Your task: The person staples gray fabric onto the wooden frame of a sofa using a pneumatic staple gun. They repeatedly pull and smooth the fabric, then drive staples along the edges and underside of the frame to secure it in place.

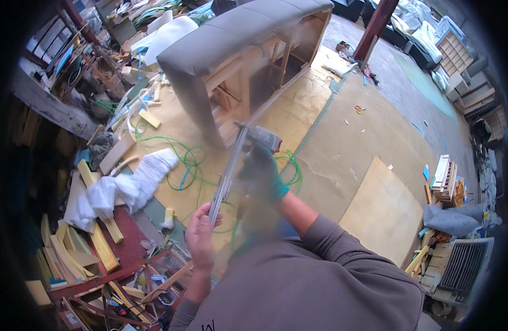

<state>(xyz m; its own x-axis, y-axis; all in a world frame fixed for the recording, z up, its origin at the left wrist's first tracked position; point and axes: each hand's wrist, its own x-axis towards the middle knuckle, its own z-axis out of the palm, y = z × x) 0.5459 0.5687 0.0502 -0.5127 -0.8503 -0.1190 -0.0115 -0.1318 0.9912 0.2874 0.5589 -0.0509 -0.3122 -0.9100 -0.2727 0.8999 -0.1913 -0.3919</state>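
My right hand, in a dark glove with a green cuff, is wrapped round the grip of a staple gun. The gun's long grey magazine slants down toward my body. My bare left hand has its thumb and fingers closed on the magazine's rear end. Past the gun's nose stands a sofa frame, tipped so its open wooden underside shows, with grey upholstery along its top and side. Whether the nose touches the frame I cannot tell. A smear on the picture blurs the gun and part of the frame.
A green air hose lies in loops on the floor boards. White wrapped padding and foam strips are heaped at left. Red-handled scissors lie at right, beyond a pale board. A red post stands farther back.
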